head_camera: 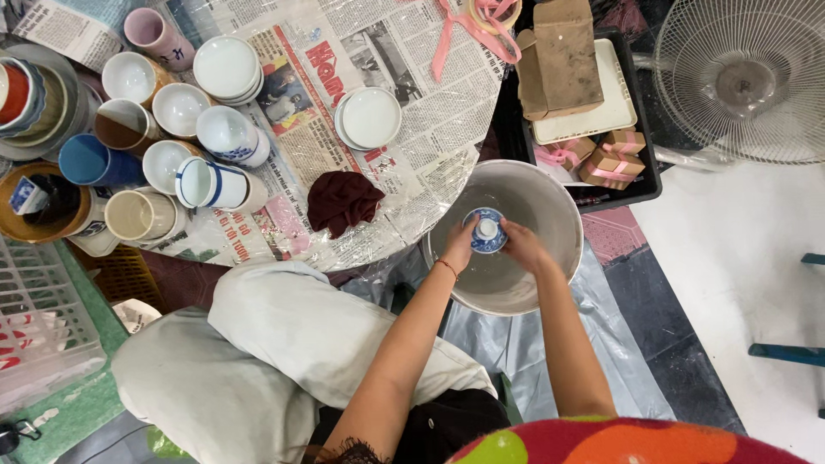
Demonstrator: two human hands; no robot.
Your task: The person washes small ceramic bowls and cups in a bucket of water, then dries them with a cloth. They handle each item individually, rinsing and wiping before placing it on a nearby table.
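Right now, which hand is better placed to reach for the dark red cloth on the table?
Probably the left hand. Both hands hold the blue-and-white cup over the basin, but the left is on the cloth's side, nearer the table; the right hand would have to cross over.

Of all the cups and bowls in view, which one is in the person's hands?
The small blue-and-white patterned bowl, held by both the left hand and right hand inside the large grey basin; all the others sit on the newspaper-covered table.

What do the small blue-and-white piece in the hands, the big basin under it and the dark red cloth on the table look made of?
Small piece: likely glazed ceramic, glossy, blue pattern on white. Basin: probably metal, dull grey sheen, though plastic is possible. Cloth: soft crumpled fabric, matte.
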